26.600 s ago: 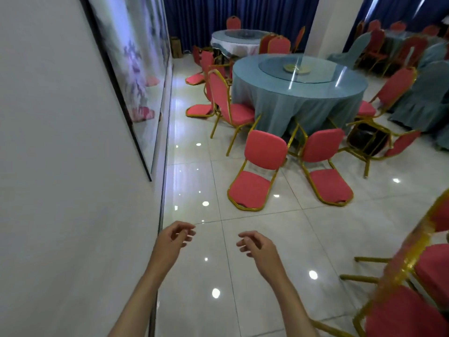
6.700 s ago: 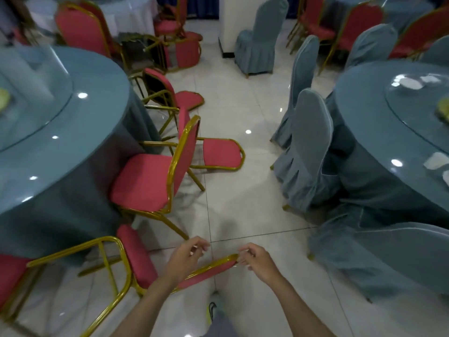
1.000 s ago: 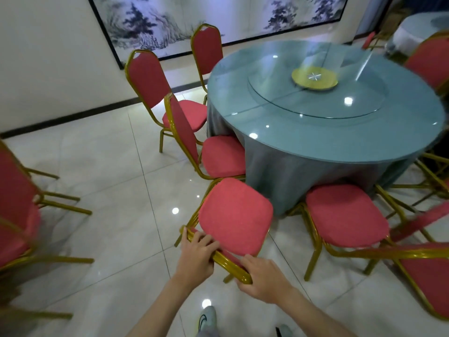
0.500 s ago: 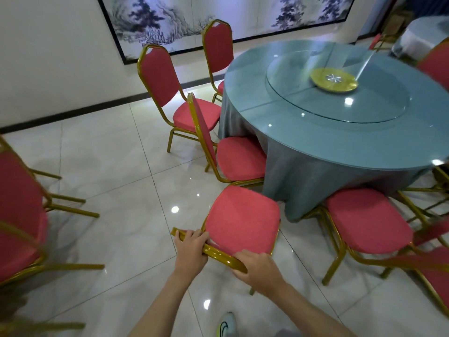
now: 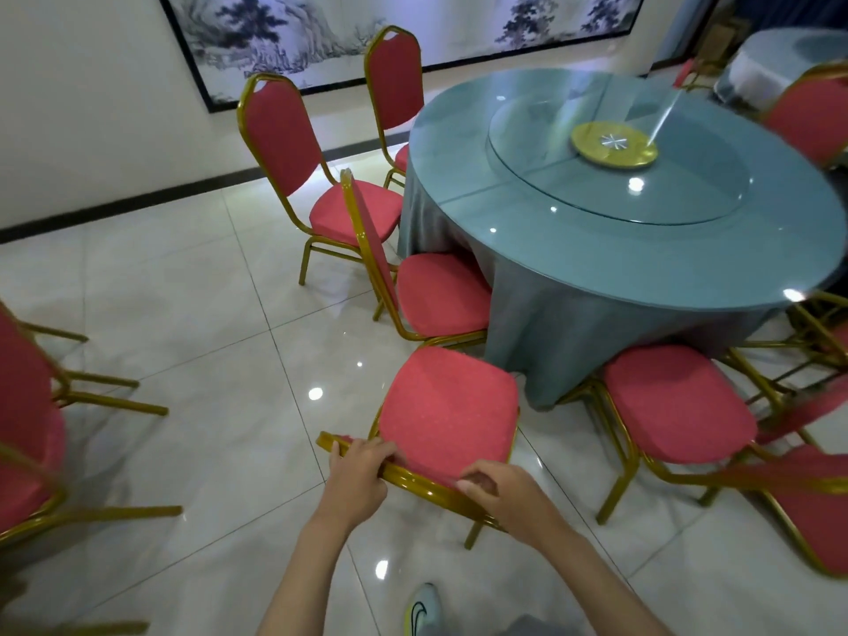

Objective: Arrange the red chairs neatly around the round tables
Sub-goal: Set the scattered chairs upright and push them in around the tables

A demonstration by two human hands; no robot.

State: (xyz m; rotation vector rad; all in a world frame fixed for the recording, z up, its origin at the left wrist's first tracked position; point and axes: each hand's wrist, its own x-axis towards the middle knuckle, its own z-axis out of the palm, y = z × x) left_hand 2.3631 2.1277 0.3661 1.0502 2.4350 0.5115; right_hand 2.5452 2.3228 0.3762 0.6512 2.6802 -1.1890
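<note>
Red chair, lower centre: left hand and right hand, fingers curled round back rail; round table lies ahead, upper right.

The glossy tiled floor bears a round table, with red chairs standing close around the table's near and left sides.

Chair: nubby red cloth, glossy gold metal; table: glass top; floor: glossy tile.
</note>
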